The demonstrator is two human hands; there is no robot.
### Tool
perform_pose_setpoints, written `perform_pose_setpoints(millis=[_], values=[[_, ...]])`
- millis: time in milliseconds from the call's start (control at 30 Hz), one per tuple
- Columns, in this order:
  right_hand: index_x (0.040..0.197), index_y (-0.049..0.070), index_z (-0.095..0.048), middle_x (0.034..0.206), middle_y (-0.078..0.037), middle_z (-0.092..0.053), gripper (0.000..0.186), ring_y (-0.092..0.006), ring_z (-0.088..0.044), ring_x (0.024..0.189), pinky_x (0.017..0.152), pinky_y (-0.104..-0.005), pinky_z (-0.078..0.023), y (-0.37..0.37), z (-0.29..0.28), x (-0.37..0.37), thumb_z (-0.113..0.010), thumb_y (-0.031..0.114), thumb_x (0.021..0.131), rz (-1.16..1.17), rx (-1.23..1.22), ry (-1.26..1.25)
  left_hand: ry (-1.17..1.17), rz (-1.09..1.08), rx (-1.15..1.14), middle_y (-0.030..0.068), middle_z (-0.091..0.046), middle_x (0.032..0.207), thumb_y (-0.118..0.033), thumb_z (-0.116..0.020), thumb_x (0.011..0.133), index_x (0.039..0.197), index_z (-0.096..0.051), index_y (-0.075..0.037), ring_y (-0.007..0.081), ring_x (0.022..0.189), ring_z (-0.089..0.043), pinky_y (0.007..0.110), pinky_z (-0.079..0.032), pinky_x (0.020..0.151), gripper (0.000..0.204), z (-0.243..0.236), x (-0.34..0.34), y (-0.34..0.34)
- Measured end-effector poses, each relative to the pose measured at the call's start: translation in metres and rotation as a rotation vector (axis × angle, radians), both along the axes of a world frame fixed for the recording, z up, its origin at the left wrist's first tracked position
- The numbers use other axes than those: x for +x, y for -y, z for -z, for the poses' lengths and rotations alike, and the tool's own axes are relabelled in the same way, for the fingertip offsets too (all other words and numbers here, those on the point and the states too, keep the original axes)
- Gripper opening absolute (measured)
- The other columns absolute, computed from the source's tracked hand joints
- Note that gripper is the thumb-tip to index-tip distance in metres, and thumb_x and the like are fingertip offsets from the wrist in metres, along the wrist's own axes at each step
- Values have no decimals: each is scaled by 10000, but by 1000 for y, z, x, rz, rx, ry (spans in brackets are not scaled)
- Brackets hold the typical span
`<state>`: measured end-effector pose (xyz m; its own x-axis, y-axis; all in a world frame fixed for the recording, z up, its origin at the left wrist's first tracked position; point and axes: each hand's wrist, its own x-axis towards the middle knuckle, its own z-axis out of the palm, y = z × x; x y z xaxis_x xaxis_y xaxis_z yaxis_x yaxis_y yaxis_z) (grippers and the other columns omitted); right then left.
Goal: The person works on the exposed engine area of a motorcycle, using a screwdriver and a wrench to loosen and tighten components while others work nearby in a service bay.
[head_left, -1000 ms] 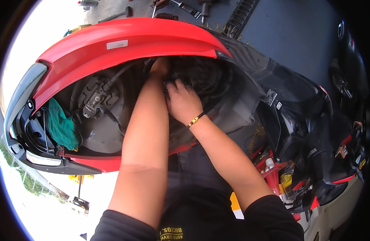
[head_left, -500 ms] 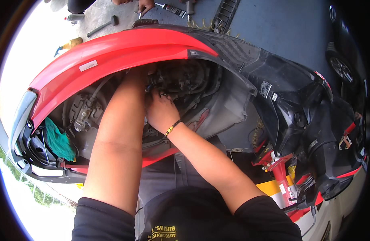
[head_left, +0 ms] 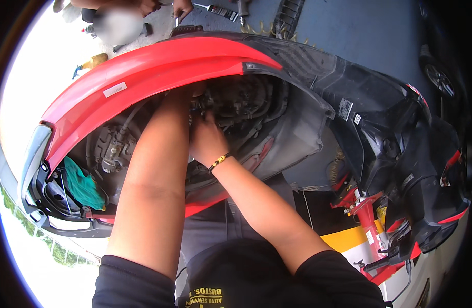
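Note:
I have both arms inside the open body of a red and black scooter (head_left: 169, 51), over its dark engine parts (head_left: 241, 100). My left hand (head_left: 191, 90) reaches deep in under the red panel, its fingers hidden in shadow. My right hand (head_left: 206, 137), with a beaded bracelet at the wrist, lies just beside and below it, fingers curled among the metal parts; what they grip is hidden. A metal assembly with hoses (head_left: 110, 149) sits to the left, and a green cloth (head_left: 82, 185) is tucked into the left end.
Another person's hand (head_left: 182, 7) holds a thin tool beyond the scooter, near a hammer (head_left: 143, 31), a tube (head_left: 223, 13) and a yellow bottle (head_left: 97, 60). A red stand (head_left: 368, 231) is at lower right, a dark car wheel (head_left: 441, 79) at right.
Compared with a second ago, the scooter sits lower in the picture and my arms farther left. My right hand's fingers have shifted deeper among the parts, and more of the other person shows.

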<state>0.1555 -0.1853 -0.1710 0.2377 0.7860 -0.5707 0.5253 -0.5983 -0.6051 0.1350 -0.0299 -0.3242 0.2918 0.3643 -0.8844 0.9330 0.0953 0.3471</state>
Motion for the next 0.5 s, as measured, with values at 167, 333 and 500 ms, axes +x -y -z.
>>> perform_pose_setpoints(millis=[167,333,500], values=[[1122,56,-587,850,-124,-621,276,-275,-639,757,709,-438,-526,-16,2,-22,-550,224,906,1170,-246,-931,1,31,5,265,-574,1273,-267,-398,977,1279,-570,-42,404,1155,-580,494,-455,965,413,-1,-2,-6],[1053,47,-575,850,-92,-630,208,-216,-617,738,653,-400,-514,-30,21,-22,-521,197,918,1794,-320,-1720,1,56,1,265,-577,1269,-263,-404,974,1274,-572,-40,403,1153,-582,494,-455,963,410,-3,-4,-7],[942,76,-564,749,-71,-589,141,-179,-559,605,544,-360,-468,-35,36,-28,-511,203,914,1930,-256,-1588,1,83,-8,264,-580,1264,-259,-410,972,1270,-575,-39,402,1151,-583,494,-454,962,406,0,4,-4]])
